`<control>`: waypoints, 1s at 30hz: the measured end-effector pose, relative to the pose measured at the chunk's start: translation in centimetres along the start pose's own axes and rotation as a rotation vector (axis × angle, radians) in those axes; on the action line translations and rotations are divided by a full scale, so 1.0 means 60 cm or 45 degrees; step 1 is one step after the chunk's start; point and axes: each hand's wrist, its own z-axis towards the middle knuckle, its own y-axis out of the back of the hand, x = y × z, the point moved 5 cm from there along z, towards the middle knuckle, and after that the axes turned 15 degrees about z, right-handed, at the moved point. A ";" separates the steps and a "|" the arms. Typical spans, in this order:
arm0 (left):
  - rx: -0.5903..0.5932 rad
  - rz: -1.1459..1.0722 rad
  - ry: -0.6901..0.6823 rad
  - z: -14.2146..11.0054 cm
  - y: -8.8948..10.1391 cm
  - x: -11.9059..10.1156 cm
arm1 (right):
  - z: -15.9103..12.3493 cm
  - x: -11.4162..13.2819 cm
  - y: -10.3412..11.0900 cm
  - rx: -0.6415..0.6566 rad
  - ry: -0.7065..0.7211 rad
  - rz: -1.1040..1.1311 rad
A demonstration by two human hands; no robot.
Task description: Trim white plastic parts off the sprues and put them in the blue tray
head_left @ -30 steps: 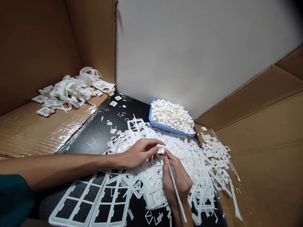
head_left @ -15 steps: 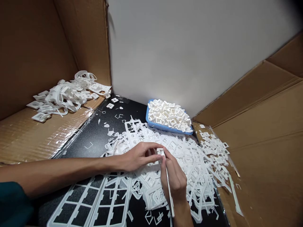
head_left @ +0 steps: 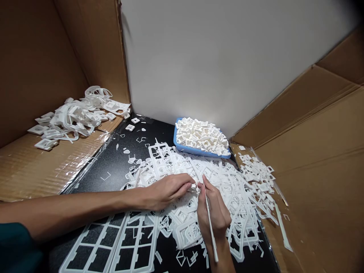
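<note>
Pinched in the fingertips of my left hand (head_left: pixel 169 190) is a small white plastic piece (head_left: pixel 193 187), mostly covered by the fingers. My right hand (head_left: pixel 214 208) is closed around a slim white stick-like tool (head_left: pixel 211 223), held like a pen with its long end pointing down toward me. The tool's upper tip is close to the white piece, but I cannot make out whether they touch. Under both hands spreads a heap of white plastic frames and offcuts (head_left: pixel 236 201).
A blue tray (head_left: pixel 199 151) heaped with small white square pieces stands behind the pile. White strips and pieces (head_left: pixel 76 117) lie on cardboard at the left, more pieces (head_left: pixel 257 178) at the right. Gridded white frames (head_left: pixel 113 242) lie in front. Cardboard walls (head_left: pixel 313 151) flank the black table.
My right hand has moved slightly right with the tool, away from my left fingers. The white piece has been lowered and turned, so less of it shows.
</note>
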 end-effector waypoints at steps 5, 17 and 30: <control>-0.001 -0.041 -0.011 0.002 0.009 -0.010 | 0.001 -0.006 0.003 -0.041 -0.047 0.064; -0.088 -0.524 0.232 0.001 0.005 0.010 | -0.007 -0.008 0.000 -0.066 -0.070 0.156; -0.275 -0.703 0.081 0.002 0.022 0.009 | -0.005 -0.015 -0.008 -0.043 -0.343 0.478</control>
